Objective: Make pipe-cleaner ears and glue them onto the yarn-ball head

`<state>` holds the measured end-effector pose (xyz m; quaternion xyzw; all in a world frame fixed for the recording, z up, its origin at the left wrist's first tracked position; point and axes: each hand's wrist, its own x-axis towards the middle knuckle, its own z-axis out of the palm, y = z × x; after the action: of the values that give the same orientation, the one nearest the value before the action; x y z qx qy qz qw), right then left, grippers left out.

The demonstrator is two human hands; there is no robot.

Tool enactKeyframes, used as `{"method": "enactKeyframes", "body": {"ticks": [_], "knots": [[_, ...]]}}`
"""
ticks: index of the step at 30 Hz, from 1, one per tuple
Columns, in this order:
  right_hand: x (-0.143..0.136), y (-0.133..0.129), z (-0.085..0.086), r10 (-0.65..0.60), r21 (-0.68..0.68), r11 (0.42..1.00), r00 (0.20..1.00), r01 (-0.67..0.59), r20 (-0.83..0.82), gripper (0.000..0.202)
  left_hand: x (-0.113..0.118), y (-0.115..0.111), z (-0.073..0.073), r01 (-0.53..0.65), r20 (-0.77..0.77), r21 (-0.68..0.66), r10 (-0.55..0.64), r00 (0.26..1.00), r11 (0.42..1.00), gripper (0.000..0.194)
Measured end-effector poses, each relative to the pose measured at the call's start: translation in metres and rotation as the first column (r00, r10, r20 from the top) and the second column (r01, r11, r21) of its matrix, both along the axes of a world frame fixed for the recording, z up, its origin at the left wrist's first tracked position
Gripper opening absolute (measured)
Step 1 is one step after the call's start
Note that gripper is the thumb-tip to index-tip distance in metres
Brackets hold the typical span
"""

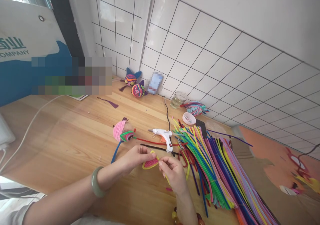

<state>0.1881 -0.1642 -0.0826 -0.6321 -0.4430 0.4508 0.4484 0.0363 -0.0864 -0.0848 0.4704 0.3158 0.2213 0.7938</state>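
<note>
My left hand (141, 156) grasps a pink chenille-stem piece with a yellow border (151, 163), thumb on top, pinching it near its upper edge. My right hand (173, 173) pinches the yellow chenille stem (167, 179) at the piece's right corner, thumb against forefinger, and a length of it trails below those fingers. The piece therefore sits between my two hands, over the wooden table (75, 145).

The likeliest trouble, I think, is the border springing away from the pink middle: if my left thumb eases while my right fingers pull, the wire could lose its curve. Pulling too hard might bend that corner out of shape, and a cut wire end could prick a fingertip.

Just beyond my hands lies a white glue gun (163, 133), nozzle toward my left. I cannot tell whether it is hot; a careless forward reach could brush that tip or knock it round. A red chenille stem (155, 142) lies between the gun and my fingers and could catch on a knuckle.

Close on my right, the bundle of green chenille stems (203, 166) has loose ends sticking out, so my beaded bracelet (174, 215) might snag one. Ahead and left of my left hand, the pink-wound ball (118, 130) looks able to roll if my forearm nudges it.
</note>
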Motion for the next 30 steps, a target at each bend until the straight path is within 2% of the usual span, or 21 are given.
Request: {"method": "enactKeyframes", "body": {"ticks": [16, 26, 30], "knots": [[-0.0006, 0.0003, 0.0026, 0.028, -0.008, 1.0, 0.999, -0.028, 0.046, 0.02, -0.0008, 0.0013, 0.0003, -0.021, 0.037, 0.002, 0.021, 0.999, 1.0, 0.027], [0.0028, -0.0018, 0.0047, 0.029, 0.017, 0.999, 0.997, -0.031, 0.074, 0.018, -0.0024, 0.0037, 0.0028, 0.067, 0.029, 0.042, -0.068, 0.997, 0.997, 0.025], [0.003, -0.0027, 0.007, 0.048, 0.0, 0.999, 0.994, -0.048, 0.096, 0.019, -0.0014, 0.0035, -0.0011, 0.028, -0.025, -0.003, -0.028, 0.999, 1.0, 0.037]]}}
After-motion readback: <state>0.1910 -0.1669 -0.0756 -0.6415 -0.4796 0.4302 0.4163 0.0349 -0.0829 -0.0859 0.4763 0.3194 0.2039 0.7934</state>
